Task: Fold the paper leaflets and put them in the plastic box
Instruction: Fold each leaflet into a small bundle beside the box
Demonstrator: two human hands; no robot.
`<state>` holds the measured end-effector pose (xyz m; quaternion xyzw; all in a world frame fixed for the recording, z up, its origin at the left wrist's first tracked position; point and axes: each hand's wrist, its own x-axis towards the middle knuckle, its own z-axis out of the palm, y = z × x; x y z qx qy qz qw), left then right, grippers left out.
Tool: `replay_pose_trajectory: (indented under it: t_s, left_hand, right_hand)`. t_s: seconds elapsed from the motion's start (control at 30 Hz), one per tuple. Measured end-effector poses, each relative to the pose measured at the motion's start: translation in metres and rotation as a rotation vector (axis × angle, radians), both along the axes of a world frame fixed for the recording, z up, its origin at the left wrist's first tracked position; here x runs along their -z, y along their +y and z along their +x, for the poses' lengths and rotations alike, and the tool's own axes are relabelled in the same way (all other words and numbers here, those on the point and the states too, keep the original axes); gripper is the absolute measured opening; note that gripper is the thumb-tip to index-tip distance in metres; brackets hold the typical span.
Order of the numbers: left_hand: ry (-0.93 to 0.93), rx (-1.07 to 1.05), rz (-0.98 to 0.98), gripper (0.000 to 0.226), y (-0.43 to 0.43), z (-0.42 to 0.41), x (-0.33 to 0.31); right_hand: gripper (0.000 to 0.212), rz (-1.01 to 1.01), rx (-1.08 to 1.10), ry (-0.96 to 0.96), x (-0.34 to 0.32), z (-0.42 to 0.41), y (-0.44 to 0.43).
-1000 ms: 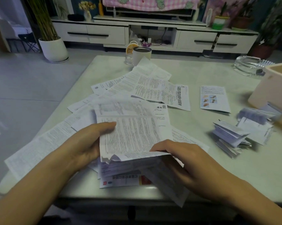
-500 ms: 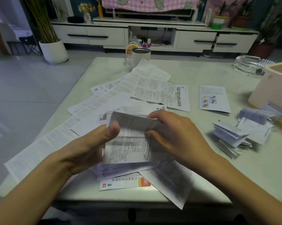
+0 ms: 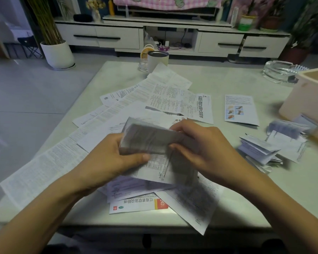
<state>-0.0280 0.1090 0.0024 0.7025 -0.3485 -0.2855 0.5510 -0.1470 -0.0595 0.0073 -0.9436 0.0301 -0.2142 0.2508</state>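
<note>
The plastic box (image 3: 304, 99) stood open-topped at the right edge of the table (image 3: 227, 77); all positions below were taken from it.

Well to the left of the box and nearer the person, both hands held one partly folded leaflet (image 3: 150, 142) above the table. The left hand (image 3: 106, 160) gripped its left end, with the thumb laid across the near face. The right hand (image 3: 205, 149) pinched its right end with curled fingers. The upper part of this leaflet was doubled over and blurred; the printed lower part hung toward the person.

Just beside the box, at its near-left corner, lay a heap of folded leaflets (image 3: 259, 151). Whether any touched the box could not be told. Left of the box, a picture leaflet (image 3: 240, 110) lay flat by itself. Farther left, unfolded leaflets (image 3: 154, 99) overlapped across the table and under the hands. Behind the box sat a glass ashtray (image 3: 281, 72). A cup (image 3: 158, 60) stood far left of the box at the far table edge.
</note>
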Motion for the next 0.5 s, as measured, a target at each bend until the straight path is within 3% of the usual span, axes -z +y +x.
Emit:
replay_pose_trajectory:
  t_s: [0.1, 0.23, 0.33, 0.4, 0.5]
  left_hand:
    - [0.045, -0.127, -0.138, 0.030, -0.001, 0.001, -0.003]
    - [0.141, -0.258, -0.136, 0.074, -0.004, 0.009, 0.004]
    - [0.383, -0.078, -0.065, 0.056, -0.009, -0.003, 0.004]
    - [0.408, -0.033, -0.045, 0.035, -0.013, -0.014, 0.002]
    - [0.342, -0.099, -0.021, 0.023, -0.016, -0.017, 0.003]
  right_hand:
    - [0.006, 0.124, 0.094, -0.059, -0.001, 0.000, -0.001]
    - [0.008, 0.791, 0.215, -0.083, -0.001, 0.001, -0.002]
    - [0.022, 1.184, 0.157, 0.046, 0.006, 0.002, 0.001]
    - [0.029, 1.258, 0.131, 0.099, 0.011, 0.003, 0.005]
    - [0.032, 1.265, 0.126, 0.149, 0.014, 0.003, 0.008]
